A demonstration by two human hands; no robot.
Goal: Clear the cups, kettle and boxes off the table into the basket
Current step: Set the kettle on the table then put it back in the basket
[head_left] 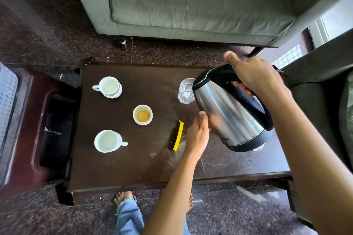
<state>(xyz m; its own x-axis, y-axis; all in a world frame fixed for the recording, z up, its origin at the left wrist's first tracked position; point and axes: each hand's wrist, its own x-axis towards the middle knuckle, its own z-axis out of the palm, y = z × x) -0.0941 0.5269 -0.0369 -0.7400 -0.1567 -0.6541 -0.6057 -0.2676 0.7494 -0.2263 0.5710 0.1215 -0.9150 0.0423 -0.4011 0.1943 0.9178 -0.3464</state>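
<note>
Spotter: Lettering shows in one place only: a small dark print low on the steel wall of the kettle [231, 108], just above its black base band. It is too small and skewed for me to read.

Checker: Who has the kettle?

Spotter: You do, with both hands. Your right hand [256, 78] is wrapped round the black handle, thumb raised over its top. Your left hand [198, 133] clasps the steel body from the side, thumb pressed on the metal. The kettle hangs tilted above the right part of the table [133, 168], with its lid end toward the glass [185, 91] and hiding part of it.

Checker: Count the rest.

Spotter: Three white cups stand on the table. The far cup [110, 87] sits in a ribbed white piece. The middle cup [142, 115] is ribbed, with amber residue inside. The near cup [107, 141] has its handle pointing right. There is one clear glass. One yellow strip [178, 135] lies just beside your left hand; whether it is a box edge, I cannot tell. One dark red basket [24, 101] sits left of the table, with one metal utensil [53, 131] inside.
</note>
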